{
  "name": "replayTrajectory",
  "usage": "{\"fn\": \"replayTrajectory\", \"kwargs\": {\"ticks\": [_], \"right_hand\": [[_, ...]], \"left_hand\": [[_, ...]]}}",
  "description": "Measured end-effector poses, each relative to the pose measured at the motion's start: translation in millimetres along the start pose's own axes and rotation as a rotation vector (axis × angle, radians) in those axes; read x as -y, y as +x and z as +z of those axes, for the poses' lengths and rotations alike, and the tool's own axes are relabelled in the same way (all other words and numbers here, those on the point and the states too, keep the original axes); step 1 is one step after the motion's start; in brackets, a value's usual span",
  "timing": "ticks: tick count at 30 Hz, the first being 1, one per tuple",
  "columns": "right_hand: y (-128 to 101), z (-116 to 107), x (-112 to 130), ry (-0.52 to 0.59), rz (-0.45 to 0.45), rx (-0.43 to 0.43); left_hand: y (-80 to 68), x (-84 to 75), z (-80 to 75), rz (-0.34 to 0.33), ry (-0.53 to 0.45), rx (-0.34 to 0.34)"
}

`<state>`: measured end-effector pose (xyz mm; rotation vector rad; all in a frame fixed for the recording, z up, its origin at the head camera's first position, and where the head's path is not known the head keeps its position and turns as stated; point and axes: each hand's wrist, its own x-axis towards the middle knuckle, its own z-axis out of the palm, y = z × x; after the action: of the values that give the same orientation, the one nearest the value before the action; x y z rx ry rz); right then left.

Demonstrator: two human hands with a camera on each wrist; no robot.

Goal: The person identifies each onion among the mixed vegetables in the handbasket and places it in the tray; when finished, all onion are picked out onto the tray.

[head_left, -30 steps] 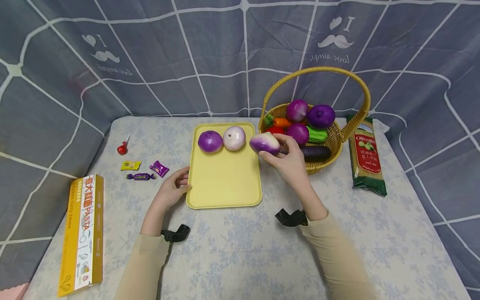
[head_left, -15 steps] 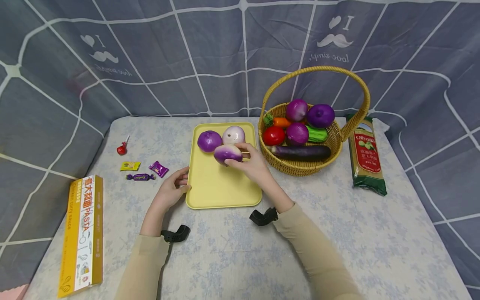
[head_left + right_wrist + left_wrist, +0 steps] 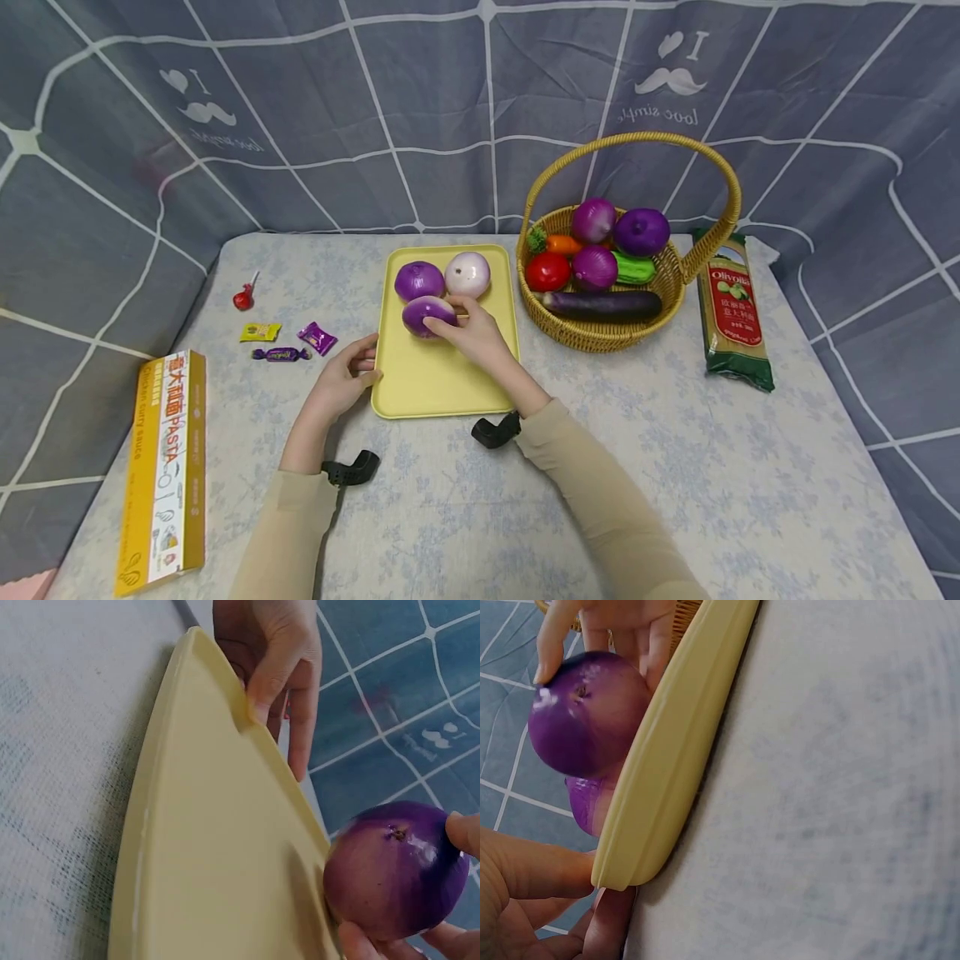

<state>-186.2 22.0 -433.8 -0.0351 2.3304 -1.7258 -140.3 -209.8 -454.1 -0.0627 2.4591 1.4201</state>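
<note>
My right hand point(image 3: 474, 335) holds a purple-and-white turnip point(image 3: 428, 317) between thumb and fingers, low over the upper part of a yellow tray point(image 3: 442, 379). In the right wrist view the turnip point(image 3: 394, 874) turns its purple side and small brown scar to the camera. Behind it on the tray sit a purple round vegetable point(image 3: 418, 282), like an onion, and a whitish one point(image 3: 468, 275). At the tray's left edge, my left hand point(image 3: 345, 377) pinches the rim; its thumb point(image 3: 544, 871) lies on the upper side, fingers curled beneath.
A wicker basket point(image 3: 592, 335) with a tall handle holds an eggplant point(image 3: 607, 305), a tomato point(image 3: 548, 272) and other vegetables. Right of it lies a pasta bag point(image 3: 735, 308). Wrapped candies point(image 3: 282, 354), a lollipop point(image 3: 243, 297) and a pasta box point(image 3: 165, 467) lie left.
My right hand has carried the turnip leftward from beside the basket to over the tray, close to the two vegetables there. The left hand has stayed at the tray's edge.
</note>
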Motion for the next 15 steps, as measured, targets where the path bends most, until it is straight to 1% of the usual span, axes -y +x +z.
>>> {"fn": "replayTrajectory", "kwargs": {"ticks": [5, 9, 12, 15], "right_hand": [[4, 6, -3, -0.085, 0.007, 0.015], [7, 9, -5, -0.147, 0.016, -0.013], [9, 11, -5, -0.167, 0.010, -0.030], [10, 12, -4, -0.163, 0.008, -0.026]], "left_hand": [[-0.6, -0.9, -0.4, 0.002, -0.013, 0.005], [-0.7, -1.3, -0.4, -0.003, -0.015, 0.004], [-0.4, -1.2, -0.3, -0.006, -0.016, -0.002], [-0.4, -0.9, 0.3, -0.005, -0.015, -0.006]]}}
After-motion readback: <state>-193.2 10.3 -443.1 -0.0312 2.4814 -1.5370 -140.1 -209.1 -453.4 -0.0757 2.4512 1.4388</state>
